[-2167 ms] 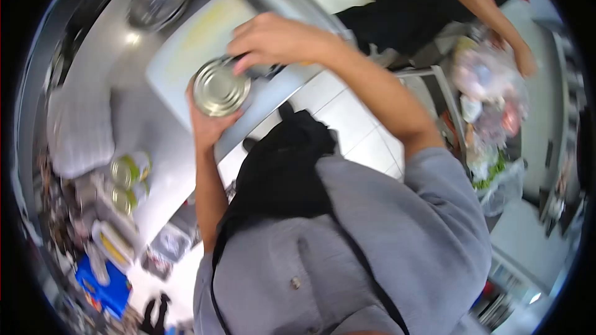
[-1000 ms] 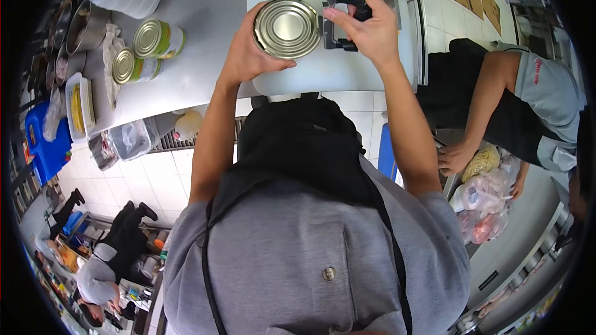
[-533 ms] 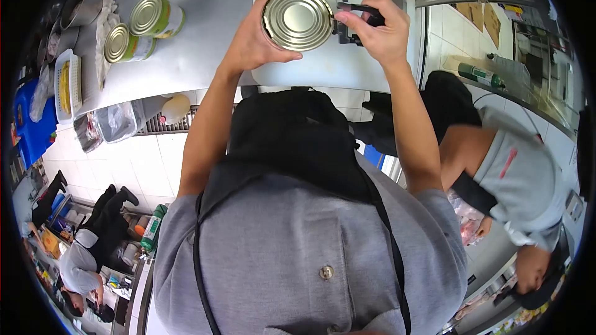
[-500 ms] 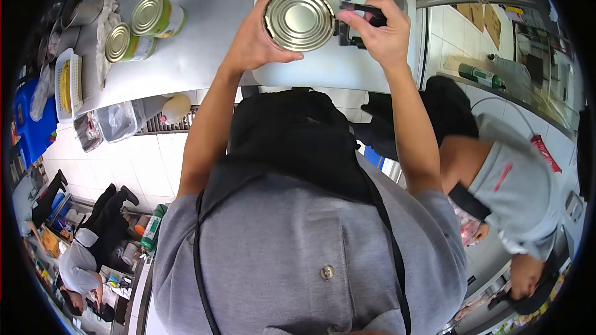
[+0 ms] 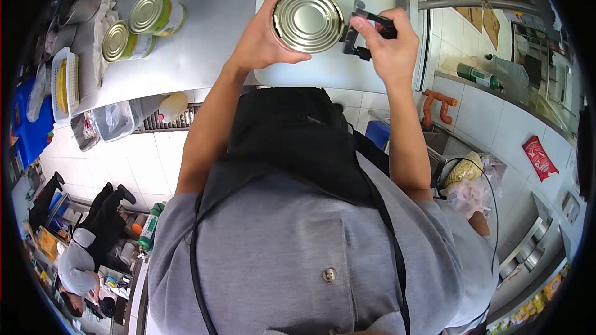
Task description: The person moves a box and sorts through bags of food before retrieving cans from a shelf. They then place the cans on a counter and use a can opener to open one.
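Note:
A tin can (image 5: 308,20) shows its ridged round metal end to the camera, above a white cutting board (image 5: 323,75). My left hand (image 5: 261,40) is wrapped around the can's left side, thumb along its near edge. Its rim looks jagged on the left, near my fingers. A black can opener (image 5: 349,44) is gripped by its handles in my right hand (image 5: 394,46). The opener's head sits at the can's right rim; whether it bites into the metal cannot be made out.
Two more cans with green labels, a larger can (image 5: 149,13) and a smaller can (image 5: 117,41), lie on the steel counter (image 5: 205,37) at left. A white basket (image 5: 73,84) stands at the counter's left edge. A co-worker (image 5: 81,267) is at lower left.
The can has shifted slightly right. My right hand and the can opener have moved right and down, with the opener turned to a slant. A co-worker at right has mostly passed out of sight.

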{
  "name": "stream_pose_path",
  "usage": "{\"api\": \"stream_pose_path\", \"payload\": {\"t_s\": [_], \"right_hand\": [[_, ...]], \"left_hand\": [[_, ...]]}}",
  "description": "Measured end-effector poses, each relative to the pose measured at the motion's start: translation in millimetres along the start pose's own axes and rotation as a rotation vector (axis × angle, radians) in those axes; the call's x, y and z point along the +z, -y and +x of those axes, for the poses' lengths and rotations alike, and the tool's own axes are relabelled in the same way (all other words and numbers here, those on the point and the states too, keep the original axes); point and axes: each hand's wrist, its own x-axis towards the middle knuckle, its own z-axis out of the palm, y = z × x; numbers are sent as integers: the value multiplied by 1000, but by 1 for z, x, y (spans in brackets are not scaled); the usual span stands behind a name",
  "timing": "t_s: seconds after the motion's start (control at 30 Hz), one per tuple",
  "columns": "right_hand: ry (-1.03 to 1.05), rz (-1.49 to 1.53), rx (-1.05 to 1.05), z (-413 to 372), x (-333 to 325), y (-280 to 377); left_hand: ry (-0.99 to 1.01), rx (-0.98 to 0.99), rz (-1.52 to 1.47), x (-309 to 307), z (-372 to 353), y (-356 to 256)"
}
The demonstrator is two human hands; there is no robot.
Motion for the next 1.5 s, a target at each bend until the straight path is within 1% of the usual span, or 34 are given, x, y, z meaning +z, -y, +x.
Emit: {"api": "stream_pose_path", "payload": {"t_s": [0.03,0.07,0.13,0.17,0.2,0.27,0.3,0.33,0.4,0.43,0.47,0.53,0.6,0.67,0.7,0.73,0.8,0.83,0.87,0.93,0.97,1.0,1.07,1.1,1.13,1.17,1.2,1.27,1.33,1.37,1.47,1.5], "right_hand": [[26,9,53,4,-2,-3],[28,6,59,5,-3,-3],[122,169,269,12,-4,8],[111,140,279,12,-4,13],[101,137,280,9,-4,15],[48,-75,90,5,-4,16],[19,-151,-65,0,-4,20],[24,-149,-59,-2,-3,20],[-17,-153,-38,-6,-2,19],[8,-39,107,-4,-3,8],[4,-43,109,1,-5,4],[147,43,265,13,-10,11],[155,100,251,14,-13,16],[114,-173,71,8,-14,26],[89,-239,-30,1,-15,32],[98,-237,-31,-2,-14,31],[26,-168,2,-13,-10,22],[17,-110,66,-13,-10,18],[18,-112,68,-11,-10,16],[75,25,199,-6,-13,19],[137,163,259,-1,-15,10],[128,162,252,-2,-15,14],[65,39,273,-5,-11,24],[32,-154,160,-10,-10,24],[31,-152,150,-12,-9,26],[-4,-209,38,-19,-9,30],[-40,-266,-64,-26,-8,32],[-65,-215,-72,-23,-8,25],[40,-51,307,-15,-13,29],[84,146,293,-11,-15,16],[73,126,309,-12,-14,21],[42,1,283,-17,-13,23]], "left_hand": [[2,-4,-7,1,0,0],[-8,-18,-23,2,0,1],[-7,-28,-36,1,-1,1],[-11,-24,-35,1,-2,2],[-15,-18,-37,3,-1,2],[-11,3,-46,4,0,3],[-18,17,-50,3,0,2],[-19,9,-49,2,-2,1],[41,-4,58,0,1,0],[45,-5,53,1,0,3],[36,0,23,2,0,6],[33,6,-7,6,-1,8],[-27,68,13,11,1,8],[-18,64,36,11,3,9],[-21,49,64,11,2,8],[-29,44,65,10,1,7],[-35,79,122,11,0,4],[-48,98,135,12,0,5],[-47,96,133,12,0,7],[-72,71,62,14,-1,12],[-66,80,59,14,-1,13],[-45,65,76,13,0,13],[-27,54,99,12,1,11],[-25,55,78,13,0,8],[-28,61,59,13,2,6],[-61,91,72,17,1,6],[-60,82,73,17,-2,6],[-74,75,133,17,-1,10],[-68,66,119,18,-1,13],[-59,68,109,17,0,13],[-55,76,59,20,1,17],[-52,79,59,21,1,17]]}}
